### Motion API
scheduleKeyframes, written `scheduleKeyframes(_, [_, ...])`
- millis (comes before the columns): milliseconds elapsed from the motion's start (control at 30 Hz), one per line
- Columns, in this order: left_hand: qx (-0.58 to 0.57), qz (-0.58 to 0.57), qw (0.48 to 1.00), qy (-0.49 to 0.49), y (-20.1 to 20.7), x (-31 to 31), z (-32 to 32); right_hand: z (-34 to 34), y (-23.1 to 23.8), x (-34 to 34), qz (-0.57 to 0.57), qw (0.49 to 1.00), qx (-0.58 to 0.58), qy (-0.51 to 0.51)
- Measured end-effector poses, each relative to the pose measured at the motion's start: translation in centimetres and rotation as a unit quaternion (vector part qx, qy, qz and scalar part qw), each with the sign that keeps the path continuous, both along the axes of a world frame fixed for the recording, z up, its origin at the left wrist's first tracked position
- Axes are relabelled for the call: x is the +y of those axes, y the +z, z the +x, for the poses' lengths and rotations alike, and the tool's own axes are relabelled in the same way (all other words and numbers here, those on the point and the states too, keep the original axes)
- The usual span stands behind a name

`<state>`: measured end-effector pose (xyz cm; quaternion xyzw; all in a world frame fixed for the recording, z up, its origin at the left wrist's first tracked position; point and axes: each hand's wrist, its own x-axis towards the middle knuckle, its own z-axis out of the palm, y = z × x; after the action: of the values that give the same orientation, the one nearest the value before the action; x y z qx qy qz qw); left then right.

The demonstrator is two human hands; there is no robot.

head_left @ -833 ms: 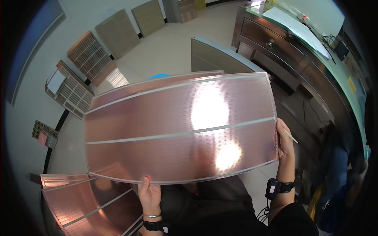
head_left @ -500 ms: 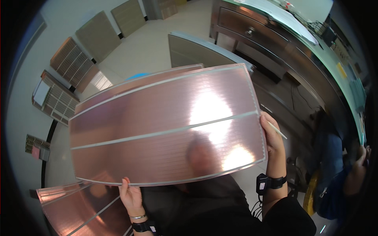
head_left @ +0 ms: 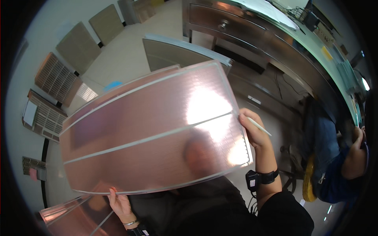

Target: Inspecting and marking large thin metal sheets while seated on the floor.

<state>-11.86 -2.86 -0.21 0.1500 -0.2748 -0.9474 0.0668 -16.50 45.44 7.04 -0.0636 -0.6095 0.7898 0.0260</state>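
A large shiny copper-coloured panel (head_left: 130, 118) with pale grey stripes fills the middle, tilted in front of my body and mirroring bright light. My left hand (head_left: 119, 205) pinches its near edge toward the left end. At the right edge, my right hand (head_left: 254, 126) grips the panel with its thumb along the rim. A thin white stick (head_left: 258, 126) pokes out between the right hand's fingers. The fingers beneath the panel are hidden. Another copper panel's edge (head_left: 175, 69) shows just behind the upper rim.
More copper panels (head_left: 78, 224) lie at lower left. Several flat panels (head_left: 80, 47) lean along the left wall. Ahead stands an upright stack of panels (head_left: 165, 55), beside a metal desk with a drawer (head_left: 224, 21). A person in jeans (head_left: 325, 137) sits at the right.
The panel, held by both hands, has shifted left in view and its right end tilts more. The surroundings have also slid left, as the head view turned.
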Motion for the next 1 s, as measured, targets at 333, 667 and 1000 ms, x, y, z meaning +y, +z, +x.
scheduleKeyframes(333, [0.243, 0.089, 0.953, -0.156, 3.0, -1.2, -8.4, -5.3, 7.4, -3.9, -0.095, 0.956, 0.156, -0.230])
scheduleKeyframes(667, [0.167, -0.006, 0.983, -0.078, 9.9, 4.2, -8.1, -5.1, 11.9, -14.8, 0.260, 0.737, 0.621, 0.065])
scheduleKeyframes(1000, [-0.026, 0.018, 0.998, -0.045, 5.3, 4.0, -0.8, -0.5, 0.6, -17.3, 0.405, 0.609, 0.647, 0.218])
